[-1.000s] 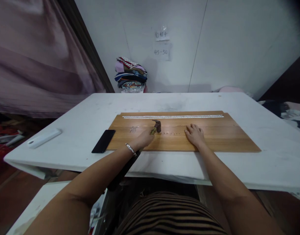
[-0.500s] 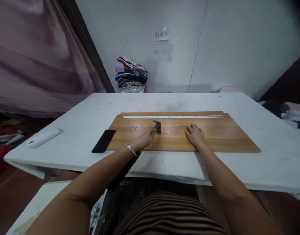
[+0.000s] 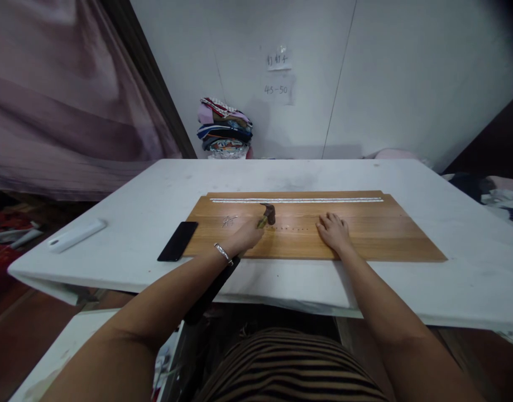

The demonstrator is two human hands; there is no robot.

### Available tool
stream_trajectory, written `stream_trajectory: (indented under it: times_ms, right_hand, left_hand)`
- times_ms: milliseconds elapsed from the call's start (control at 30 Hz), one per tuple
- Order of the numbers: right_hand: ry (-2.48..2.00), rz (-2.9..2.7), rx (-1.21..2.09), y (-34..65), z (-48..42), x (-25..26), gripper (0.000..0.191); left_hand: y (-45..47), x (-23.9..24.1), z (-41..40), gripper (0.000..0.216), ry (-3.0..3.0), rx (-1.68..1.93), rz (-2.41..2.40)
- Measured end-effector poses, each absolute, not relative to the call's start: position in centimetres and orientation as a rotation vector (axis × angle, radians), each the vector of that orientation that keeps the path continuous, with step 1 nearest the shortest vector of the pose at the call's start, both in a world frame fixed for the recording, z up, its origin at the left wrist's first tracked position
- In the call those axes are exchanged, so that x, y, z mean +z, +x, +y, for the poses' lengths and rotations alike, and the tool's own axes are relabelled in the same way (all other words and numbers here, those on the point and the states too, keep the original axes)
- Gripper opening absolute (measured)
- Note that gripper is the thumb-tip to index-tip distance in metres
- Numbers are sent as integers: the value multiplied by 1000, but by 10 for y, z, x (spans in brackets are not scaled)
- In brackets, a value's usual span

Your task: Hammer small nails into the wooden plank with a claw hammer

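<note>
A wooden board (image 3: 377, 234) lies across the white table (image 3: 126, 223). My left hand (image 3: 248, 237) is closed round the handle of a hammer (image 3: 268, 213), whose dark head stands just above the board near a short row of nails (image 3: 292, 228). My right hand (image 3: 334, 230) lies flat on the board to the right of that row, fingers spread. Several loose nails (image 3: 228, 221) lie on the board's left part. A pale strip (image 3: 297, 200) runs along the board's far edge.
A black phone (image 3: 177, 241) lies at the board's left end. A white flat object (image 3: 76, 235) sits near the table's left edge. Folded cloths (image 3: 225, 129) are stacked against the wall behind. A purple curtain (image 3: 63, 100) hangs at the left.
The hammer head has risen a little off the board. Both hands stay where they were.
</note>
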State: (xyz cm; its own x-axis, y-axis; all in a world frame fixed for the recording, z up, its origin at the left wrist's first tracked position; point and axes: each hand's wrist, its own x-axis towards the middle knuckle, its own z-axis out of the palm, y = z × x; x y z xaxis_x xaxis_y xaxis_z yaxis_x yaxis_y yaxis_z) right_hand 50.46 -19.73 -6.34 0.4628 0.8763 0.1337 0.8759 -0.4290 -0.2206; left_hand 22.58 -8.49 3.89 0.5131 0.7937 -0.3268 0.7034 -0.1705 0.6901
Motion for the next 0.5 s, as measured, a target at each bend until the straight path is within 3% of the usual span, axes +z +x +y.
stream_trajectory:
  times_ms: [500]
  right_hand:
    - [-2470, -1503, 25, 504, -197, -63, 49]
  left_hand:
    - [226, 35, -86, 17, 1938, 134, 1186]
